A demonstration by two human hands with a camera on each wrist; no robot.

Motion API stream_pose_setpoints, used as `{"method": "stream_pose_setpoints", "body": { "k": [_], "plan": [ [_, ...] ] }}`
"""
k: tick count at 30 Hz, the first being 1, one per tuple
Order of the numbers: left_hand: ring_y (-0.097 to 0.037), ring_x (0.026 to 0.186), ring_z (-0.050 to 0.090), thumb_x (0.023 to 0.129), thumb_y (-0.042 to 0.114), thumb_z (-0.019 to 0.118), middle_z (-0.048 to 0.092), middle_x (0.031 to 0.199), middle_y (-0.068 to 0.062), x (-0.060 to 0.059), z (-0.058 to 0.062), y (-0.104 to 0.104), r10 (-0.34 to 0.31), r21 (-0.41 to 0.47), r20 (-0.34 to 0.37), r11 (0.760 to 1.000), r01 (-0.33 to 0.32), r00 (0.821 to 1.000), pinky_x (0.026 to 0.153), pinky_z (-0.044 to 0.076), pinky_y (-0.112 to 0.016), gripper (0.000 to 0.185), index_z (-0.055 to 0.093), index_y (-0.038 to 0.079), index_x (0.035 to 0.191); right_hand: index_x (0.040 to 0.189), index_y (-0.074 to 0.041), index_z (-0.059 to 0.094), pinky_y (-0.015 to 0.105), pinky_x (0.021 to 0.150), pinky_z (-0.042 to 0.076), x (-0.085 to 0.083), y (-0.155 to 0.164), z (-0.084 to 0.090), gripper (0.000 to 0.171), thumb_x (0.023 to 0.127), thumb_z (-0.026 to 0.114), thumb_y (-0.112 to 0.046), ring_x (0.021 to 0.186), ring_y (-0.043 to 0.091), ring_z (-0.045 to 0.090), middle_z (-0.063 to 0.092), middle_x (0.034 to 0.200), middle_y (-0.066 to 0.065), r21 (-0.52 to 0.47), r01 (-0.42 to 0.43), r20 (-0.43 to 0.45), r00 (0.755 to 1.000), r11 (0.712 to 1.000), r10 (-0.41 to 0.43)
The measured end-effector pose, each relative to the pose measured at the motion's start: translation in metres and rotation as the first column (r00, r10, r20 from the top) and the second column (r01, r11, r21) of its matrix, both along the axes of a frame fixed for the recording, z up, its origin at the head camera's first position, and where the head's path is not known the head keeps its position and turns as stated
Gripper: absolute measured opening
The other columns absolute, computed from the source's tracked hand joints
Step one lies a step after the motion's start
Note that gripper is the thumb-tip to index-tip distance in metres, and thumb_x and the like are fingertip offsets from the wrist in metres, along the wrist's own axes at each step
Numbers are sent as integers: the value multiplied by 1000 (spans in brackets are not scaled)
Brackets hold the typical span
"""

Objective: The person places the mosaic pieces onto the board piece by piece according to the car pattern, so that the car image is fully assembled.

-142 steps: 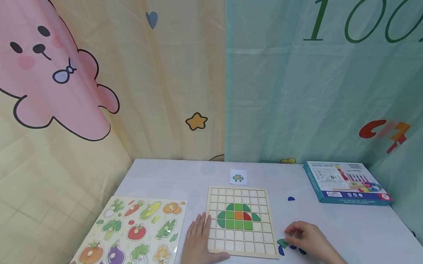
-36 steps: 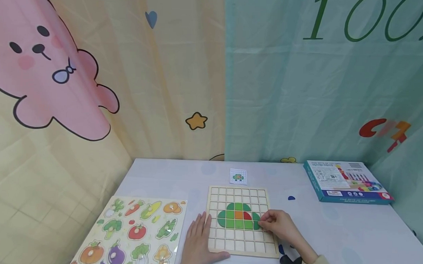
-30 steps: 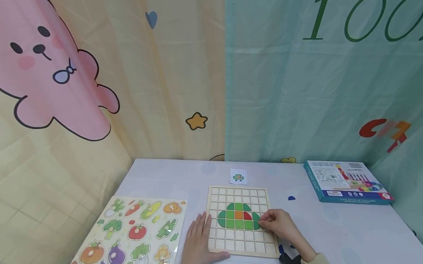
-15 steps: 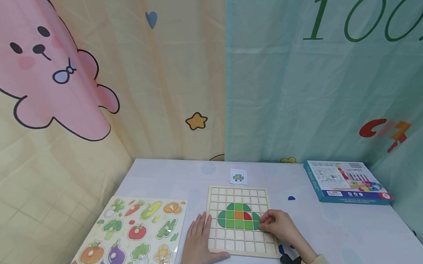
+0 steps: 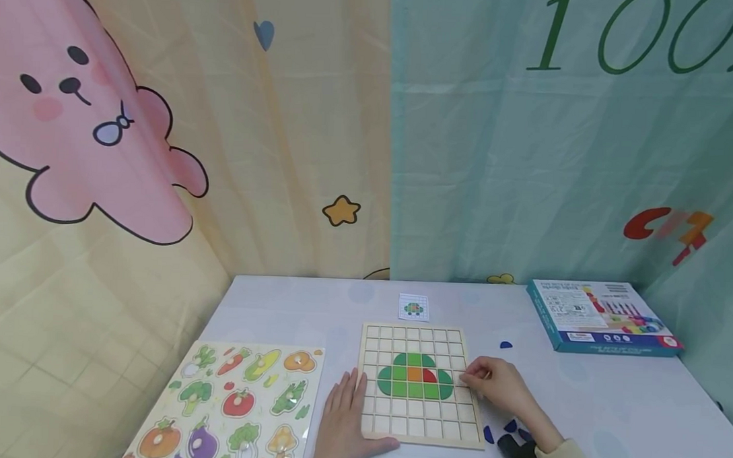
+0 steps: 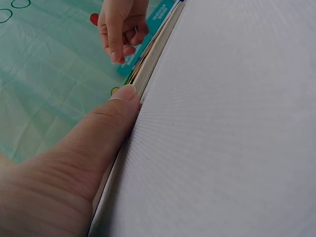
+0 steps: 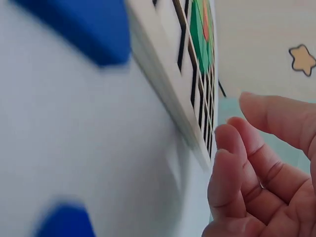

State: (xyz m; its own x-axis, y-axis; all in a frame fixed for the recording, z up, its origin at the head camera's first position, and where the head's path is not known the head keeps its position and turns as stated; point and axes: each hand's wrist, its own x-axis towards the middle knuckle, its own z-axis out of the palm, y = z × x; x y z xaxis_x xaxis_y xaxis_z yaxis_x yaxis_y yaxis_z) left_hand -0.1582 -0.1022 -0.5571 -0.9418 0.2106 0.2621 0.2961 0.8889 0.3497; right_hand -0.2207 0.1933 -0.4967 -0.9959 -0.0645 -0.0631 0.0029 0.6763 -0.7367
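A wooden grid board (image 5: 417, 426) lies flat on the white table (image 5: 609, 399), near its front edge. In the middle of the board sits a block of coloured tiles (image 5: 415, 381): mostly green, with one orange and one red piece in the centre row, filling a rounded shape.

The left hand (image 5: 343, 423) rests flat on the table with straight fingers, its thumb side pressed against the board's left edge; its grip holds nothing. The left wrist view shows the thumb (image 6: 106, 128) lying along the board's side.

The right hand (image 5: 497, 382) hovers at the board's right edge, just beside the green tiles, with its fingers (image 7: 232, 168) loosely curled and the thumb close to the fingertips. The grip is narrow and nothing shows between the fingers.

Small blue pieces (image 5: 510, 428) lie on the table just right of the board's near corner, beside the right wrist, and another blue piece (image 5: 506, 344) lies farther back. A small pattern card (image 5: 413, 307) lies just behind the board. A vegetable puzzle board (image 5: 227, 403) lies to the left, and a teal box (image 5: 600, 317) sits at the far right of the table.
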Motion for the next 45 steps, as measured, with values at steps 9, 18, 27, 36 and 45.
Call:
{"method": "stream_pose_setpoints", "body": {
  "k": [9,18,27,36,45],
  "plan": [
    [-34,139,20,62,87,52,26,152,-17,-1,1,-1,-9,-2,22,1000,9,1000,111,20,-48,122,31,2,147,95,-2,67,28,58,46,-21,51,6,18,90,66,-18,72,19,52,63,82,4,59,62,-66,996,996,-58],
    [-32,140,18,61,89,48,24,153,-14,-1,-3,-1,0,-18,23,1000,0,1000,113,7,-39,123,30,4,148,109,4,64,40,72,53,-32,71,5,26,91,64,-15,87,28,56,63,104,19,73,73,-75,995,995,-67],
    [-34,138,21,62,87,51,27,151,-16,0,-3,-1,-13,-1,-8,1000,13,1000,110,17,-46,121,31,2,147,110,6,64,36,68,50,-37,71,-4,27,89,65,-10,82,27,51,59,100,19,137,59,-113,993,989,-43],
    [-33,140,18,61,88,50,24,153,-15,-1,-1,-1,-6,-6,41,1000,6,999,111,12,-44,123,29,4,148,98,3,67,41,72,51,-39,70,-4,14,86,66,-6,81,26,53,60,90,10,154,63,-71,996,986,-53],
    [-33,139,20,61,88,51,26,152,-15,-1,0,0,-1,-13,26,1000,2,1000,111,16,-45,123,31,3,147,88,-1,67,33,64,49,-37,69,-4,9,83,71,-6,72,21,53,60,78,4,166,69,-4,998,984,-69]
  ]
}}
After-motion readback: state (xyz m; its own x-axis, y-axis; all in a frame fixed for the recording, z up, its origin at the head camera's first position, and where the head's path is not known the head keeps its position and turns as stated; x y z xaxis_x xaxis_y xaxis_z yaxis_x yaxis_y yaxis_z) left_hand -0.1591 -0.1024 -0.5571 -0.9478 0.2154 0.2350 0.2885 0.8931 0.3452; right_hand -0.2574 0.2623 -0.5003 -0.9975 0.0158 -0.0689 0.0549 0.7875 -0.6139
